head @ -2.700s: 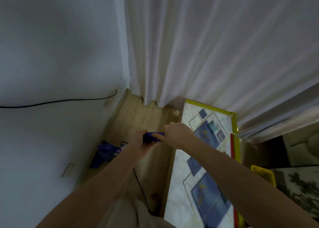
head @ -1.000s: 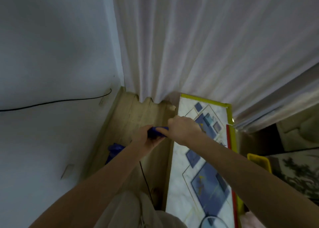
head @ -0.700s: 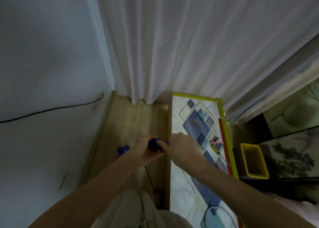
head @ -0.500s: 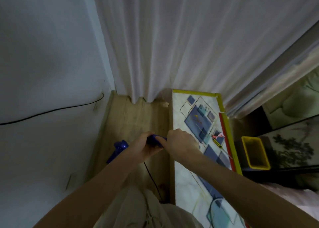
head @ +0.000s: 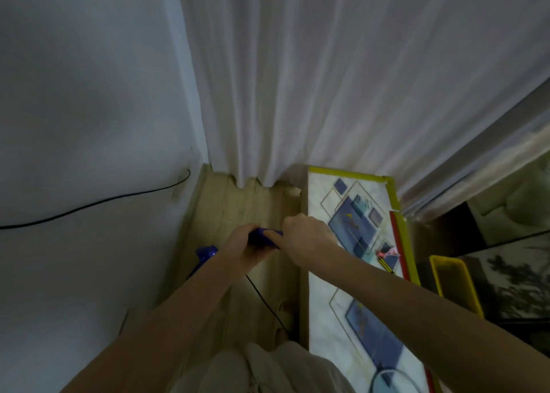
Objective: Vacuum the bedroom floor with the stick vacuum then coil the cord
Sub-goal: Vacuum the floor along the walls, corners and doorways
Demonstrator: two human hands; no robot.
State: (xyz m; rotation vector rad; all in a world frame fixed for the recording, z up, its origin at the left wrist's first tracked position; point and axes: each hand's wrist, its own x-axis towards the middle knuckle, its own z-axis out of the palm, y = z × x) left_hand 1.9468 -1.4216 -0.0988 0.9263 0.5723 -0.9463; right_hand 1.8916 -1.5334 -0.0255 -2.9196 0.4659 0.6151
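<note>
Both my hands grip the blue handle (head: 263, 235) of the stick vacuum over a narrow strip of wooden floor (head: 238, 208). My left hand (head: 244, 248) curls round the handle from the left, and my right hand (head: 306, 239) wraps it from the right. Part of the vacuum's blue body (head: 205, 254) shows below my left wrist; the rest is hidden by my arm. Its thin black cord (head: 265, 300) trails down over the floor towards my legs.
A white wall (head: 89, 125) with a black cable (head: 89, 205) along it closes the left side. White curtains (head: 342, 80) hang ahead. A patterned table top (head: 342, 288) with yellow edging borders the floor strip on the right, a yellow bin (head: 452, 282) beyond it.
The view swung right and back a little. My hands kept their grip on the handle, and the blue body drew in under my left arm.
</note>
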